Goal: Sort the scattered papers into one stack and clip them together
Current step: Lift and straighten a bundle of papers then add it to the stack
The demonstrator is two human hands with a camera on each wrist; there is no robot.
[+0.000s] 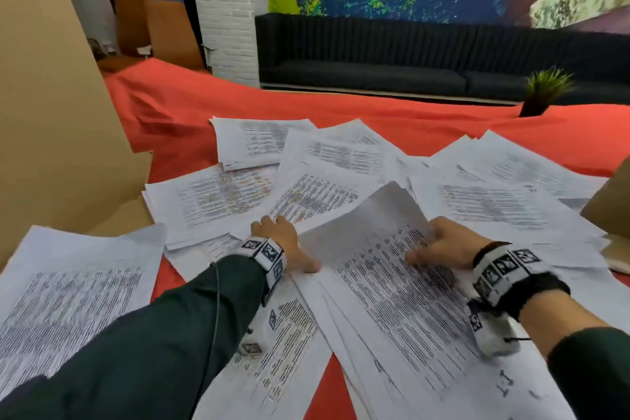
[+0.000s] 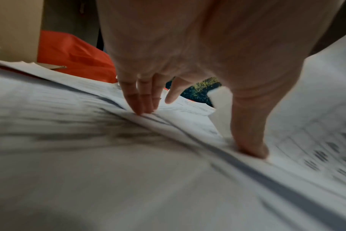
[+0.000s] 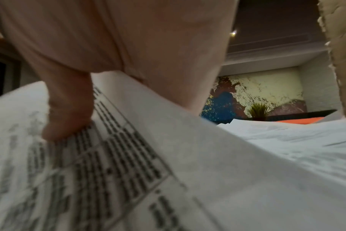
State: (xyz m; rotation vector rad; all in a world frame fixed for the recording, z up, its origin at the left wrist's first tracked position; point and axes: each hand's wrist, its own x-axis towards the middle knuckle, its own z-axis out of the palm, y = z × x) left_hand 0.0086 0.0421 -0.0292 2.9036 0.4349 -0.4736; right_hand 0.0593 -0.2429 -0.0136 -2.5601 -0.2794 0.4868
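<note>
Printed white papers lie scattered and overlapping on a red cloth. A fanned bundle of sheets lies in the middle, its far end lifted. My right hand pinches the bundle's right edge, thumb on top of the printed sheet and fingers hidden beneath. My left hand is at the bundle's left edge. Its straight fingers touch the loose papers below, and its thumb presses on the bundle's edge.
More sheets lie at the near left. A tall cardboard box stands on the left, and another cardboard piece sits at the right edge. A small potted plant stands at the table's far right, with a black sofa beyond.
</note>
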